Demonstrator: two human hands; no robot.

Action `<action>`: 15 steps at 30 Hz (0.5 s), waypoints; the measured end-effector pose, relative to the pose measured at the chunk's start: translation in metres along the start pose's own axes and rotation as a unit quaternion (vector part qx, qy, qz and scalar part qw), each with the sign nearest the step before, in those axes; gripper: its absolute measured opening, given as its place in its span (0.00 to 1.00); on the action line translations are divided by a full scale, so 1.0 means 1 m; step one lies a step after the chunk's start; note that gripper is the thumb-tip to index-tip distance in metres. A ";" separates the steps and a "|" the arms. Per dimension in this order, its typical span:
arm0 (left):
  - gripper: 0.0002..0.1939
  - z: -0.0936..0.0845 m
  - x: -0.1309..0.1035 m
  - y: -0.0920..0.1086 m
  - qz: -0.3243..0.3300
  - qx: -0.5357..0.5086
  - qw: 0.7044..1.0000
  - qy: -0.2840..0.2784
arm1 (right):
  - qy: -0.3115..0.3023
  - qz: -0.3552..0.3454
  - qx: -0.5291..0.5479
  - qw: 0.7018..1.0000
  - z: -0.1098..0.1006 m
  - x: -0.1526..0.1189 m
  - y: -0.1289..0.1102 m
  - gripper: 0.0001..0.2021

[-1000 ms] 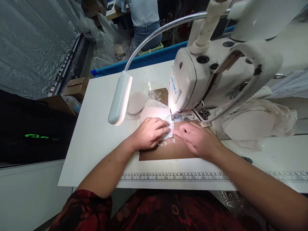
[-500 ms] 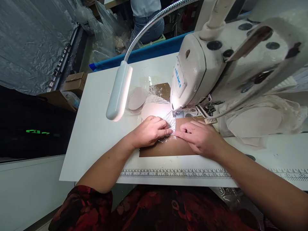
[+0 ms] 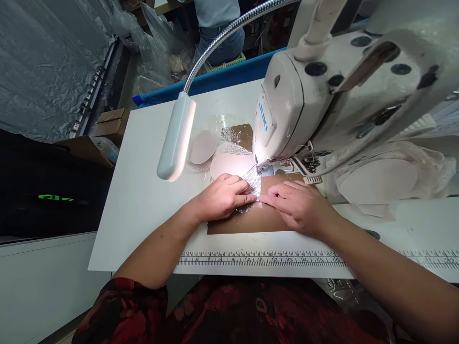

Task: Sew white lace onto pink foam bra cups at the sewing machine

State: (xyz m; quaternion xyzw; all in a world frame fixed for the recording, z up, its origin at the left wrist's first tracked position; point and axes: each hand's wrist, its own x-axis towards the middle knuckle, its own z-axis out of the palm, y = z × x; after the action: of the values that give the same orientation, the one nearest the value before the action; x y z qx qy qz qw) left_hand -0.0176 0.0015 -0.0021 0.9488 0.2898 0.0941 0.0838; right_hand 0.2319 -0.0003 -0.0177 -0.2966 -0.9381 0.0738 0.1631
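White lace (image 3: pixel 254 181) lies under the needle end of the sewing machine (image 3: pixel 281 105), joined to or lying over a pale rounded cup-shaped piece (image 3: pixel 229 165). My left hand (image 3: pixel 227 195) is closed on the lace from the left, fingers curled and thumb pressing near its lower edge. My right hand (image 3: pixel 296 203) pinches the lace's lower corner from the right, its index fingertip almost meeting my left thumb. Both hands rest over a brown sheet (image 3: pixel 247 224) on the white table. The fingers cover part of the lace edge.
A lit lamp (image 3: pixel 176 138) on a bent metal neck hangs left of the machine. Another pale cup piece (image 3: pixel 204 147) lies behind my left hand. More cups and lace (image 3: pixel 380 179) are piled at right. A ruler strip (image 3: pixel 251 259) runs along the front edge. A person (image 3: pixel 218 28) sits beyond.
My hands and the lace are almost where they were. The whole view has shifted very slightly, with the machine a little further left in the picture.
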 end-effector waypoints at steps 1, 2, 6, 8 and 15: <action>0.15 0.000 0.000 0.000 0.000 0.000 1.000 0.000 | -0.002 -0.005 -0.007 1.000 0.000 0.000 0.000 0.19; 0.16 0.000 0.000 0.000 0.000 0.000 1.000 0.000 | -0.005 -0.008 -0.012 1.000 0.001 0.000 -0.001 0.19; 0.16 -0.001 0.004 0.002 -0.014 -0.010 1.000 0.015 | -0.013 -0.006 -0.022 1.000 0.002 0.001 -0.002 0.18; 0.17 0.000 0.009 0.003 -0.038 -0.005 0.999 0.020 | -0.008 -0.012 -0.028 0.999 0.001 0.002 -0.003 0.16; 0.19 0.003 0.018 0.003 -0.058 0.048 0.997 -0.003 | -0.011 -0.019 -0.033 0.999 -0.004 0.006 -0.005 0.14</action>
State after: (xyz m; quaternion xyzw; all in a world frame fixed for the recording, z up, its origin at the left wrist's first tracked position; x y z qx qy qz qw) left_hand -0.0007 0.0091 -0.0016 0.9338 0.3478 0.0717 0.0439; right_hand 0.2264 -0.0007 -0.0111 -0.2835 -0.9471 0.0430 0.1444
